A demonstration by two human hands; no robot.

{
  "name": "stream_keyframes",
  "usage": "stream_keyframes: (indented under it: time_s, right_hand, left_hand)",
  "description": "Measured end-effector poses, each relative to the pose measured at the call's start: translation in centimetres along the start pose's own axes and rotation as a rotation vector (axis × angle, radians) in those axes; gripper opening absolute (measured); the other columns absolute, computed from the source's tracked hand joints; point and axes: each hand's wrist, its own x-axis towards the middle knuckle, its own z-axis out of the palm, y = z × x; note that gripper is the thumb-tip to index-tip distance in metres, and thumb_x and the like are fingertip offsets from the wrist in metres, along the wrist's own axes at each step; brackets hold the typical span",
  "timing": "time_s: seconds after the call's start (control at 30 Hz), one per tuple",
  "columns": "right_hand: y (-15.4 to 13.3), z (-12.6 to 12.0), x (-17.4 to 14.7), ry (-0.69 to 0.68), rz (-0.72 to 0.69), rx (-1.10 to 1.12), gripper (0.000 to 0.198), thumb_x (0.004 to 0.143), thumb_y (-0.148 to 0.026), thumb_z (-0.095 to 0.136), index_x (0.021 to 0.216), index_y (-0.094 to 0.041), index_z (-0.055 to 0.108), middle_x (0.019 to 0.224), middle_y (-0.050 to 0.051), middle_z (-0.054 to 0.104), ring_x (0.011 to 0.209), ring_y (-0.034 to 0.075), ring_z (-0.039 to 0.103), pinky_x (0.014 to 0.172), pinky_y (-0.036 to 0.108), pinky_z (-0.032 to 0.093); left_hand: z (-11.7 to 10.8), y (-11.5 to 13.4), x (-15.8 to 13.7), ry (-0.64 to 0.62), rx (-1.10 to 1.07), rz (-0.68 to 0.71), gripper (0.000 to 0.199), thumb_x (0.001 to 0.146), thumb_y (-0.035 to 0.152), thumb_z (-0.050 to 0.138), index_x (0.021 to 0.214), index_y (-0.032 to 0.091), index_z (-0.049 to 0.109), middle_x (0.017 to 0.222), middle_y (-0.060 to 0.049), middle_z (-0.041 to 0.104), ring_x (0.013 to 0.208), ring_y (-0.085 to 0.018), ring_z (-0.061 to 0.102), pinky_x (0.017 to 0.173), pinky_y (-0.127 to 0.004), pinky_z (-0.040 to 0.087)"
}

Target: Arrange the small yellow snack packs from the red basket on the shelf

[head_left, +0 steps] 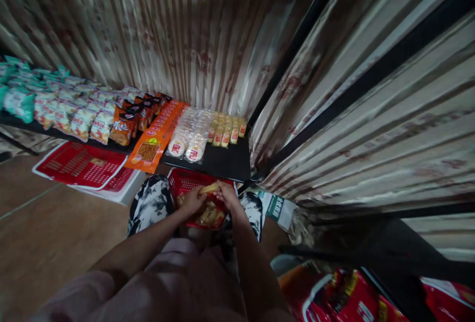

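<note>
Between my knees stands a red plastic basket with several small yellowish wrapped snacks inside. Above it, my left hand and my right hand each grip one end of a yellowish wrapped snack. My fingers are closed around its ends, and its middle shows between them. Similar small yellow snack packs stand in rows on the black shelf just beyond the basket.
Left along the shelf lie round white crackers, an orange packet, orange-black bags, white bags and green bags. Another red basket is on the floor. Black frame bars and curtains close the back; red packages lie lower right.
</note>
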Motion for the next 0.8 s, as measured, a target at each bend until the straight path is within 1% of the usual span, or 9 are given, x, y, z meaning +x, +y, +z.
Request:
stream_keyframes:
  time_s: [0.17, 0.27, 0.4, 0.5, 0.67, 0.73, 0.8]
  right_hand:
    - [-0.8, 0.1, -0.1, 0.081, 0.041, 0.078, 0.026, 0.075, -0.041, 0.067, 0.071, -0.017, 0.057, 0.055, -0.001, 0.06, 0.046, 0.009, 0.055, 0.04, 0.016, 0.041]
    - [-1.0, 0.1, -0.1, 0.097, 0.05, 0.118, 0.026, 0.076, -0.043, 0.066, 0.073, -0.018, 0.058, 0.055, -0.001, 0.059, 0.047, 0.009, 0.056, 0.041, 0.017, 0.043]
    - [-1.1, 0.0, 0.0, 0.076, 0.037, 0.192, 0.026, 0.077, -0.043, 0.065, 0.072, -0.018, 0.057, 0.057, -0.002, 0.058, 0.048, 0.008, 0.056, 0.043, 0.016, 0.044]
    - [-1.5, 0.0, -0.1, 0.051, 0.02, 0.222, 0.027, 0.075, -0.042, 0.067, 0.069, -0.018, 0.056, 0.057, -0.003, 0.056, 0.048, 0.007, 0.055, 0.043, 0.016, 0.044]
    - [-2.1, 0.3, -0.8, -0.047, -0.04, 0.245, 0.022, 0.068, -0.035, 0.073, 0.072, -0.018, 0.059, 0.061, -0.004, 0.06, 0.048, 0.005, 0.052, 0.045, 0.014, 0.04]
    - [-2.2, 0.5, -0.9, -0.079, -0.063, 0.23, 0.023, 0.065, -0.033, 0.074, 0.074, -0.018, 0.06, 0.061, -0.004, 0.06, 0.048, 0.005, 0.05, 0.046, 0.015, 0.039]
    - [-2.2, 0.6, -1.0, -0.106, -0.089, 0.188, 0.026, 0.062, -0.035, 0.074, 0.075, -0.017, 0.06, 0.061, -0.005, 0.06, 0.048, 0.005, 0.049, 0.047, 0.016, 0.038]
  left_hand:
    - [-0.2, 1.0, 0.1, -0.027, -0.068, -0.041, 0.03, 0.083, 0.027, 0.049, 0.109, 0.016, 0.058, 0.102, -0.006, 0.067, 0.092, -0.019, 0.061, 0.081, -0.029, 0.046]
    - [-0.3, 1.5, 0.2, -0.032, -0.11, -0.059, 0.029, 0.083, 0.028, 0.049, 0.108, 0.016, 0.058, 0.098, -0.006, 0.068, 0.088, -0.018, 0.061, 0.078, -0.028, 0.046]
    - [-0.3, 1.9, 0.4, 0.007, -0.165, -0.07, 0.027, 0.083, 0.026, 0.049, 0.107, 0.016, 0.058, 0.099, -0.006, 0.067, 0.089, -0.016, 0.06, 0.08, -0.027, 0.046]
    - [-0.3, 2.4, 0.5, 0.025, -0.215, -0.077, 0.027, 0.084, 0.029, 0.049, 0.105, 0.015, 0.058, 0.098, -0.006, 0.067, 0.087, -0.016, 0.06, 0.078, -0.026, 0.046]
    - [-0.2, 3.5, 0.9, 0.004, -0.414, -0.145, 0.03, 0.085, 0.035, 0.046, 0.105, 0.014, 0.055, 0.084, -0.004, 0.066, 0.064, -0.011, 0.058, 0.063, -0.023, 0.047]
    - [0.0, 3.9, 1.3, 0.002, -0.484, -0.156, 0.031, 0.085, 0.036, 0.047, 0.105, 0.014, 0.054, 0.085, -0.004, 0.066, 0.06, -0.01, 0.057, 0.059, -0.022, 0.046]
    - [0.2, 4.4, 1.7, 0.013, -0.531, -0.159, 0.03, 0.084, 0.037, 0.047, 0.102, 0.014, 0.054, 0.083, -0.004, 0.065, 0.058, -0.01, 0.056, 0.056, -0.021, 0.045]
